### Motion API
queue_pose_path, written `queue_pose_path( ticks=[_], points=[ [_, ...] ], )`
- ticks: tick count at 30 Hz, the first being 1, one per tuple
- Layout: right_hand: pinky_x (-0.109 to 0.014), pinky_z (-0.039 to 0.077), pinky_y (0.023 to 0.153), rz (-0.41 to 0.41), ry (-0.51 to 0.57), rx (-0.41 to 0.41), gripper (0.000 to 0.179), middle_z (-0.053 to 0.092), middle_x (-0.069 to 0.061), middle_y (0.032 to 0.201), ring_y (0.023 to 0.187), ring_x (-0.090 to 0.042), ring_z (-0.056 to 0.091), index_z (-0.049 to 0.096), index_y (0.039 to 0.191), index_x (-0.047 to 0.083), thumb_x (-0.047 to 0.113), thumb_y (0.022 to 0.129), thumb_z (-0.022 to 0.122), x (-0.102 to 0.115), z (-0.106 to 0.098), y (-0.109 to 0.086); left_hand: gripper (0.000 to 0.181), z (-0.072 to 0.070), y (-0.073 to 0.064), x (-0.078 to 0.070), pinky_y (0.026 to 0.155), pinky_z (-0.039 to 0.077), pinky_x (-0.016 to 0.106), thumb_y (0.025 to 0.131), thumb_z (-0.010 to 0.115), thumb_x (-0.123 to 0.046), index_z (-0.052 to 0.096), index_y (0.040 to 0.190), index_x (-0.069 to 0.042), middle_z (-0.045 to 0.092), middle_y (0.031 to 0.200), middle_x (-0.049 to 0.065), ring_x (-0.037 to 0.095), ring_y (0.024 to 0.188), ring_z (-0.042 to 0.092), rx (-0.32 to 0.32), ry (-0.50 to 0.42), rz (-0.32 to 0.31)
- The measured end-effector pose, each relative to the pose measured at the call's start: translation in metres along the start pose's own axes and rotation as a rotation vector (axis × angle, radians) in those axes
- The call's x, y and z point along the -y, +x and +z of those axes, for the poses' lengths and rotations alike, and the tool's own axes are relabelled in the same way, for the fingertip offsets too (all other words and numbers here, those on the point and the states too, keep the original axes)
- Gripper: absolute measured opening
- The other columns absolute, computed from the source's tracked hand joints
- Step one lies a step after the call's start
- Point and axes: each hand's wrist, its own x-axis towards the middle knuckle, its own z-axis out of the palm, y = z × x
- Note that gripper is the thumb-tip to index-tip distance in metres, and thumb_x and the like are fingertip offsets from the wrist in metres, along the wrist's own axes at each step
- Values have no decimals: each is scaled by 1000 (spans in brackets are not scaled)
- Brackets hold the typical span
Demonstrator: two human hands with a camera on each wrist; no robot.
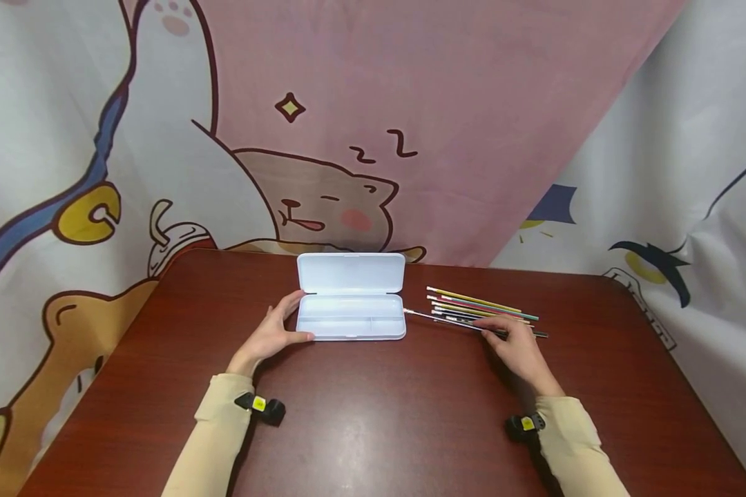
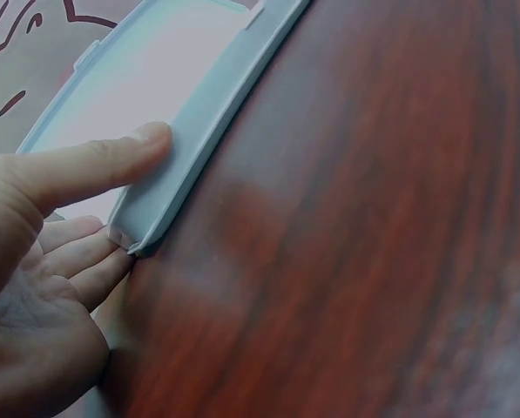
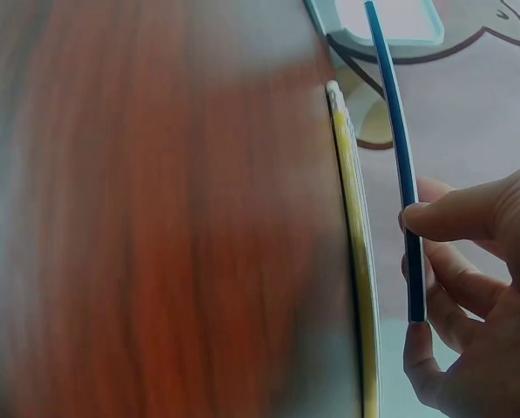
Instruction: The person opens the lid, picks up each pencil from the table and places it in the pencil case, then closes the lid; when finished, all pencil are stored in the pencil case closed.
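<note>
Backdrop: printed cloth [image 1: 472, 103], sleeping cartoon animal, hanging behind everything.

Tabletop [image 1: 360, 414]: dark red-brown, glossy.

Pencil case [image 1: 336, 306]: white, lying near the far edge, left of the pencils. Lid [image 1: 351, 274] raised along the back, divided tray facing up. Risk, my judgement: a pencil coming in low could catch the right end wall, shove the case askew and perhaps tip the lid down.

Loose pencils [image 1: 472, 299]: several colours, a rough fan right of the case. Smooth surface; a brush of the knuckles would probably set some rolling.

Left hand [image 1: 272, 338]: part-closed about the case's left end, thumb on the front rim, fingers against the end.

Right hand [image 1: 514, 343]: nearly closed, thumb and fingers pinching one pencil; whether it also touches the loose ones, cannot tell.

Held pencil [image 3: 399, 144]: dark blue on the side seen, gripped toward one end, far tip just beside the case. The long overhang could swivel if the pinch slackens.
</note>
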Motion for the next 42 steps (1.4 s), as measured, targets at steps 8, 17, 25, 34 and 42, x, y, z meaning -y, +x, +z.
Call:
queue_pose_path(
  ticks=[8,17,25,34,42],
  points=[
    [-49,47,79,15,52,57,22,70,-11,101,95,-31,64,73,102,3,-10,86,65,16,19,10,85,0,0,0,108,-9,60,76,77,4,27,144,12,30,147,33,43,138,25,0,0,1],
    [-50,47,85,25,121,81,20,68,-12,102,99,-32,62,74,101,3,-8,87,63,34,34,24,85,1,0,0,107,-10,60,75,78,4,28,143,12,29,147,33,43,138,24,3,-5,13],
    [-47,48,83,28,124,70,18,69,-13,99,96,-29,63,75,97,2,-7,85,66,47,48,38,84,0,2,2,107,-10,61,75,77,4,27,143,12,28,147,34,44,138,23,1,0,13],
    [-43,47,78,3,133,73,17,70,-10,96,90,-26,62,75,94,2,-8,84,67,59,65,49,90,5,15,43,107,-13,58,74,82,-4,29,146,3,31,150,27,37,140,25,-17,19,16],
    [-43,46,85,3,166,89,17,70,-8,94,95,-26,62,75,93,4,-6,85,65,71,75,60,90,4,16,45,108,-13,56,73,84,-9,32,146,-1,31,150,24,35,140,25,-18,8,13]
  ],
)
